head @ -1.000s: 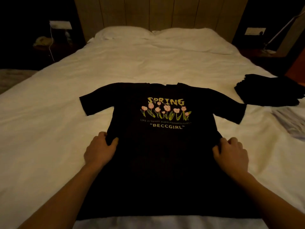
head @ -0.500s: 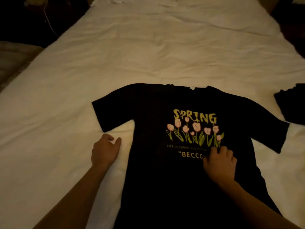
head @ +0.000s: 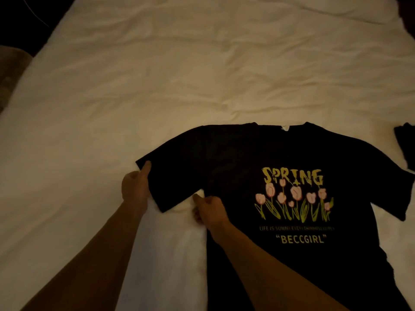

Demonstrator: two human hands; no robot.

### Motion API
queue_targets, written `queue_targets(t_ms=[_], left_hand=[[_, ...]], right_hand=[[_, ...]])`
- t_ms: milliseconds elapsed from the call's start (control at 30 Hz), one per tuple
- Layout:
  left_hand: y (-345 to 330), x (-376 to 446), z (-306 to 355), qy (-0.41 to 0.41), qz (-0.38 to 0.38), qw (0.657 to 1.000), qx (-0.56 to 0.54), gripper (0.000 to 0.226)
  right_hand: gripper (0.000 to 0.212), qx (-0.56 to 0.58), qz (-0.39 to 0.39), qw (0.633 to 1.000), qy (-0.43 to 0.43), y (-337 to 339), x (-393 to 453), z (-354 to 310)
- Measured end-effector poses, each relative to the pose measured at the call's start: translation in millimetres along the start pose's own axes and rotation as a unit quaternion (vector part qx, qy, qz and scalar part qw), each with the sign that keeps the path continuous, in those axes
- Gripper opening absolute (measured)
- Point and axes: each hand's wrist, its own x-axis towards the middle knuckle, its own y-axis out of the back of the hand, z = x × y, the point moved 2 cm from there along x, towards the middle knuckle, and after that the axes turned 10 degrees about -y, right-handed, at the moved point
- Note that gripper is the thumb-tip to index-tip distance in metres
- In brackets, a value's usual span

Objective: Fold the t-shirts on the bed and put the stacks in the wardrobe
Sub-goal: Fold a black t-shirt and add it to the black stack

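Lay flat and face up on the white bed (head: 157, 86): a black t-shirt (head: 235, 158) with a tulip print (head: 294, 198), spread toward the right of the view, collar away from the wearer. Both hands down at its left sleeve (head: 170, 176). Left hand (head: 134, 189) at the sleeve's outer hem, thumb laid on top of the cloth, other fingers seemingly tucked beneath the edge in a pinch. Right hand (head: 208, 209) at the armpit seam, fingers curled, apparently nipping the fabric where sleeve meets body; too dark there to be sure how much cloth was caught.

Judged thin, light and limp: no stiffness to hold a crease unaided, prone to drag and bunch on the soft, rumpled bedding. Best taken at hems and seams, where doubled cloth gives firmer purchase, and kept taut between two held points while swung inward. Nothing fragile; little slip against cotton sheets.

Hard to read in the dim, warm light: black cloth swallowed its own folds and edges. Lower hem cut off by the bottom of the view, right sleeve partly lost at the right border. Another dark pile (head: 404, 147) barely showing at the right edge, perhaps shirts already folded, not certain. No wardrobe in view.
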Motion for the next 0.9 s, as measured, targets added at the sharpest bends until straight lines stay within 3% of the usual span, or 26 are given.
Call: queue_targets(t_ms=[133,200,300,433,533,667,800,867,900], left_hand=[[-10.6,28.2,6.9,0.071,-0.014,0.993,-0.090,0.023],[-12.6,34.3,10.1,0.087,-0.050,0.990,-0.101,0.026],[-10.8,34.4,32.3,0.006,-0.074,0.995,-0.069,0.026],[-17.1,18.0,72.8,-0.107,-0.059,0.992,-0.029,0.006],[-46.4,-4.5,99.8,-0.139,-0.072,0.988,-0.009,0.013],[-105.9,-43.5,122.7,-0.201,-0.140,0.969,0.033,0.013],[-169.6,-87.7,120.6,-0.241,-0.195,0.948,0.072,0.019],[-202.3,-110.0,116.5,-0.187,-0.295,0.934,0.075,0.023],[-217.6,-122.5,113.7,-0.141,-0.380,0.909,0.096,0.029]], right_hand=[[0.028,0.194,-0.035,0.975,-0.104,-36.1,4.0,-12.7],[0.012,0.227,-0.045,0.964,-0.130,-48.7,0.3,-20.5],[0.011,0.312,-0.045,0.938,-0.141,-54.7,-13.2,-35.2],[0.020,0.399,-0.088,0.899,-0.156,-55.2,-34.6,-43.7],[0.015,0.465,-0.097,0.860,-0.185,-36.1,-43.8,-45.8],[0.017,0.547,-0.069,0.807,-0.211,3.1,-48.4,-43.9],[0.021,0.552,-0.037,0.811,-0.191,51.9,-39.6,-31.7],[0.031,0.563,-0.027,0.805,-0.185,80.8,-33.0,-21.2],[0.037,0.578,-0.037,0.796,-0.176,95.6,-29.3,-13.1]])
